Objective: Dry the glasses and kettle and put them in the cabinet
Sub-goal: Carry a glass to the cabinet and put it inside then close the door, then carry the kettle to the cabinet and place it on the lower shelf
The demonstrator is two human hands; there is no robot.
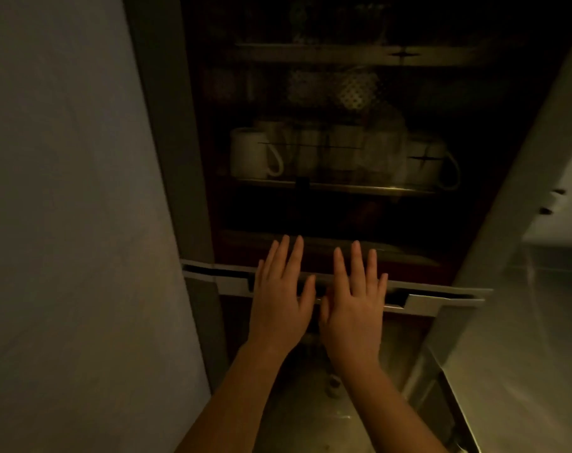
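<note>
A tall, dark cabinet (199, 204) stands right in front of me. Its shelves hold white mugs (250, 153) in a row, and patterned cups (355, 88) sit on the shelf above. My left hand (279, 299) and my right hand (355, 308) are stretched out side by side, palms down and fingers spread, over the cabinet's lower front edge (441, 297). Neither hand holds anything. No glasses or kettle can be made out in the dim light.
A pale wall (65, 191) fills the left side. A light panel or open door (507, 207) runs along the cabinet's right side, with a metal counter (523, 371) beyond it. The floor below shows a small dark object (333, 384).
</note>
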